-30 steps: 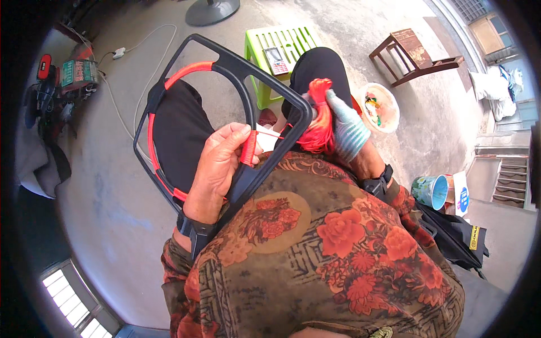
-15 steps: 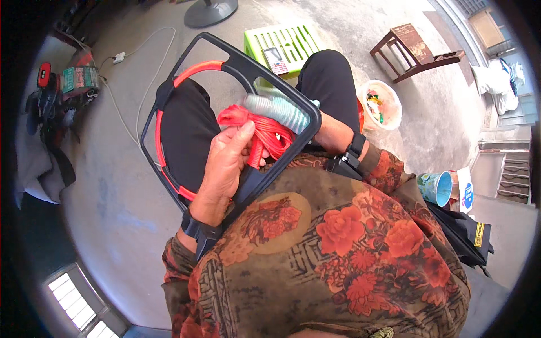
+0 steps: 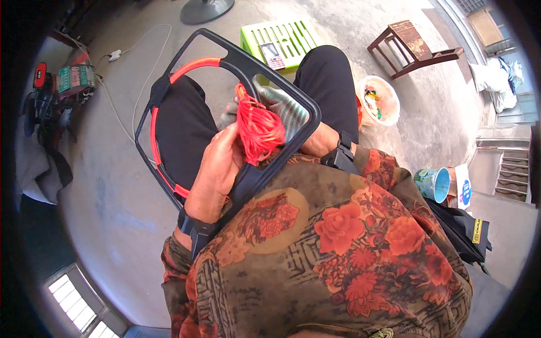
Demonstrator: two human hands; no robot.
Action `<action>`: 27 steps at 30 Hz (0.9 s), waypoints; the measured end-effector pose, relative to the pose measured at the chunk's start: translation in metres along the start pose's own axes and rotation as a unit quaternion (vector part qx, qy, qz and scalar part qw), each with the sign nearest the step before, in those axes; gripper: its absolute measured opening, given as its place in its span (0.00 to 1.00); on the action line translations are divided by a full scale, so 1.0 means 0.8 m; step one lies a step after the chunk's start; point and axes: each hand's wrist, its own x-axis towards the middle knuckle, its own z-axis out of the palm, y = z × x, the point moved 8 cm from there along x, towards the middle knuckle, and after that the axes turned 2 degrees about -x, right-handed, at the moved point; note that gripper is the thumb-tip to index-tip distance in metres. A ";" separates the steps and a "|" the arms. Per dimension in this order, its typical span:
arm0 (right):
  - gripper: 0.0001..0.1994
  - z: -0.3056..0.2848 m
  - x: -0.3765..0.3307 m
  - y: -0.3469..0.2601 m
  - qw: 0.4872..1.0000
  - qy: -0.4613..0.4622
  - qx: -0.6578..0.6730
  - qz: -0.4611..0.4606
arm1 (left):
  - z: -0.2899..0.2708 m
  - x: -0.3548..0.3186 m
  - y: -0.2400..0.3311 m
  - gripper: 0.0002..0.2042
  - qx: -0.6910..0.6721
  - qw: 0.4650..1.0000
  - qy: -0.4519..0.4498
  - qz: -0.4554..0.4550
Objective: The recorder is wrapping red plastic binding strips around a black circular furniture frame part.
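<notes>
A looped bundle of red cord (image 3: 259, 127) is held above my lap, its strands hanging fanned out. My left hand (image 3: 220, 163) grips the bundle's lower left side, thumb up, other fingers partly hidden. Behind the bundle, my right hand (image 3: 282, 107) wears what looks like a striped pale green and grey glove. Greyish fingertips at the bundle's left seem to be its own, curled round the cord; most of that hand is hidden. A black frame (image 3: 293, 93) with orange-red curved bars lies across my thighs, surrounding both hands.
A lime-green slatted stool (image 3: 248, 42) stands beyond my knees with a small printed card on it. To the right are a pale bin (image 3: 389, 98) with scraps, a brown wooden stool (image 3: 408, 42) and a blue bucket (image 3: 431, 186). A white cable (image 3: 141, 93) crosses the floor at left.
My right hand has gone from over the top of the cord to behind it. The bundle has turned so its strands hang loosely facing me. The black frame has barely shifted.
</notes>
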 end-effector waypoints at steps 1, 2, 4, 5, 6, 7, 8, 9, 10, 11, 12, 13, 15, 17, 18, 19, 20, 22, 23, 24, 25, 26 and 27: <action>0.14 -0.001 0.002 -0.008 0.999 -0.001 -0.020 -0.026 | -0.006 0.001 0.001 0.16 -0.001 1.000 0.000 0.000; 0.11 -0.036 0.001 -0.017 0.992 0.107 0.006 -0.063 | -0.011 0.001 -0.010 0.17 -0.011 0.997 -0.038 -0.060; 0.14 -0.091 0.025 -0.048 0.985 0.063 0.132 -0.094 | -0.008 -0.002 -0.019 0.17 -0.021 0.990 -0.075 -0.120; 0.16 -0.093 0.020 -0.060 0.984 0.114 0.110 -0.087 | -0.002 -0.001 -0.013 0.17 -0.030 0.991 -0.086 -0.102; 0.20 -0.046 -0.002 -0.069 0.992 0.053 0.095 -0.068 | 0.003 -0.003 -0.006 0.16 -0.039 0.991 -0.093 -0.083; 0.22 -0.055 -0.016 -0.084 0.989 0.114 0.001 -0.098 | 0.007 -0.004 -0.005 0.16 -0.039 0.991 -0.094 -0.084; 0.22 -0.055 -0.035 -0.095 0.987 0.084 0.048 -0.131 | 0.010 -0.005 -0.003 0.16 -0.034 0.992 -0.086 -0.087; 0.22 -0.056 -0.055 -0.103 0.981 0.053 0.097 -0.161 | 0.008 -0.006 -0.003 0.15 -0.030 0.993 -0.075 -0.087; 0.21 -0.062 -0.071 -0.098 0.979 0.146 0.056 -0.130 | 0.008 -0.005 -0.003 0.15 -0.030 0.993 -0.074 -0.087; 0.21 -0.050 -0.082 -0.089 0.979 0.146 0.056 -0.129 | 0.006 -0.004 -0.004 0.15 -0.020 0.994 -0.064 -0.092; 0.20 -0.030 -0.097 -0.071 0.975 0.200 -0.012 -0.091 | 0.004 -0.003 -0.005 0.14 -0.009 0.994 -0.055 -0.097; 0.20 -0.022 -0.108 -0.061 0.963 0.252 -0.080 -0.054 | 0.004 -0.002 -0.006 0.14 -0.007 0.994 -0.057 -0.097; 0.21 -0.043 -0.108 -0.038 0.989 0.110 -0.099 0.009 | 0.005 0.001 -0.001 0.15 0.064 0.994 -0.067 -0.065; 0.23 -0.022 -0.119 -0.050 0.993 0.092 -0.043 -0.062 | 0.003 -0.001 0.000 0.13 0.076 0.993 -0.063 -0.059; 0.25 -0.012 -0.125 -0.064 0.984 0.116 -0.100 -0.094 | 0.002 -0.002 0.001 0.11 0.085 0.993 -0.060 -0.054; 0.24 -0.017 -0.132 -0.073 0.975 0.140 -0.100 -0.139 | 0.004 -0.002 -0.001 0.11 0.087 0.993 -0.061 -0.055; 0.23 -0.018 -0.136 -0.083 0.964 0.182 -0.076 -0.179 | 0.004 -0.002 0.001 0.10 0.078 0.995 -0.040 -0.038; 0.17 -0.044 -0.142 -0.111 0.949 0.181 -0.013 -0.257 | 0.006 -0.002 0.003 0.08 0.072 0.997 -0.019 -0.021; 0.15 -0.071 -0.155 -0.130 0.936 0.199 0.022 -0.289 | 0.009 -0.002 0.006 0.07 0.076 0.997 -0.022 -0.010; 0.15 -0.081 -0.166 -0.148 0.909 0.253 0.001 -0.332 | 0.009 -0.003 0.008 0.06 0.080 0.997 -0.022 0.001; 0.15 -0.087 -0.180 -0.167 0.875 0.306 -0.021 -0.375 | 0.008 -0.003 0.010 0.06 0.079 0.997 -0.022 0.001; 0.15 -0.102 -0.192 -0.185 0.852 0.359 -0.029 -0.380 | 0.007 -0.003 0.011 0.06 0.076 0.997 -0.032 0.001; 0.15 -0.123 -0.208 -0.205 0.826 0.410 -0.038 -0.385 | 0.005 -0.003 0.012 0.05 0.073 0.996 -0.042 0.002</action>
